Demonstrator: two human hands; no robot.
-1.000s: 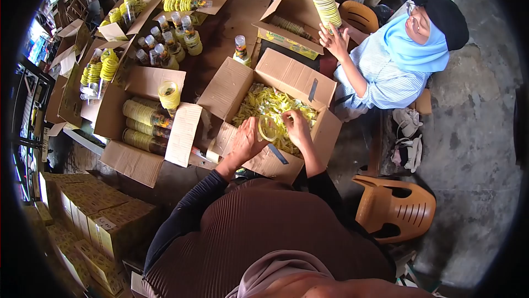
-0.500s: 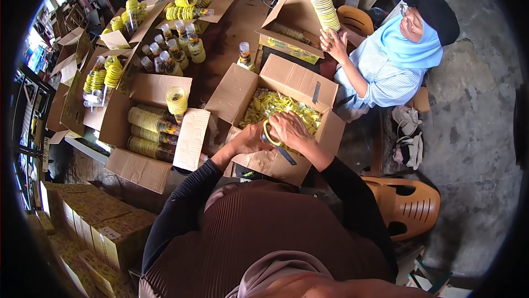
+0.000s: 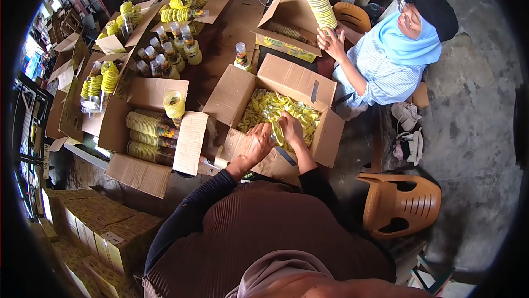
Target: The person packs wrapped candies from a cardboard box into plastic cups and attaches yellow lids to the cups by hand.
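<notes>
My left hand (image 3: 257, 144) is curled around a clear plastic cup (image 3: 277, 134) with a yellow rim, mostly hidden by my fingers. Close beside it, my right hand (image 3: 291, 129) is closed near the cup's rim, and what its fingertips hold cannot be made out. Both hands are over the near side of an open cardboard box (image 3: 227, 95). Inside that box lies a heap of small yellow packets (image 3: 300, 109).
To the left, a carton (image 3: 140, 174) holds rows of stacked cups (image 3: 146, 122). More cup stacks (image 3: 165, 58) stand farther back. A co-worker (image 3: 380, 61) at right holds a tall cup stack (image 3: 319, 7) by another box (image 3: 286, 47). An orange chair (image 3: 405, 204) stands at right.
My hands have moved apart slightly, and the right has shifted from on top of the cup to its far right side. The co-worker still holds the cup stack.
</notes>
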